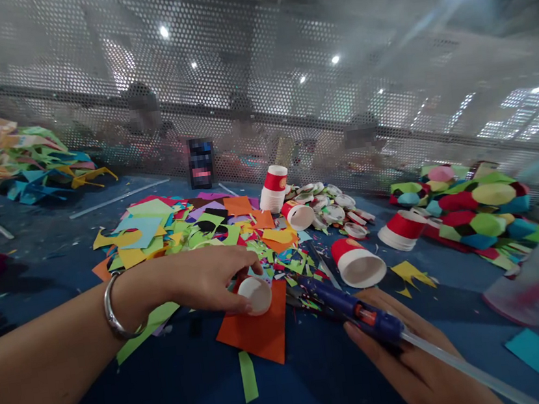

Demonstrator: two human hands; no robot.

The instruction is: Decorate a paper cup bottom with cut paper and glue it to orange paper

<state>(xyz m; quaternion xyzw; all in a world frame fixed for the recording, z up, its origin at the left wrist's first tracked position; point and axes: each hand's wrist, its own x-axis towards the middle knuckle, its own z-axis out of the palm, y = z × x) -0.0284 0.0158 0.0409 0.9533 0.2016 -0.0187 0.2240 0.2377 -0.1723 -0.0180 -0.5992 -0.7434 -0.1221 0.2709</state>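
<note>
My left hand (215,281), with a silver bangle at the wrist, grips a small white paper disc (255,295) by its edge between thumb and fingers. The disc is over a sheet of orange paper (259,334), and I cannot tell if it touches it. In my right hand (406,355) is a dark blue hot glue gun (345,304), its nozzle pointing left toward the disc. A long clear glue stick (458,359) sticks out of its back. Scissors (306,299) lie partly hidden behind the gun among paper scraps.
Coloured paper pieces (189,228) are heaped beyond my left hand. Red and white paper cups (359,262) and a pile of cut round pieces (332,207) lie ahead. Finished-looking colourful paper shapes (476,206) sit at right, near a translucent container (538,274). A phone (201,163) leans against the perforated screen.
</note>
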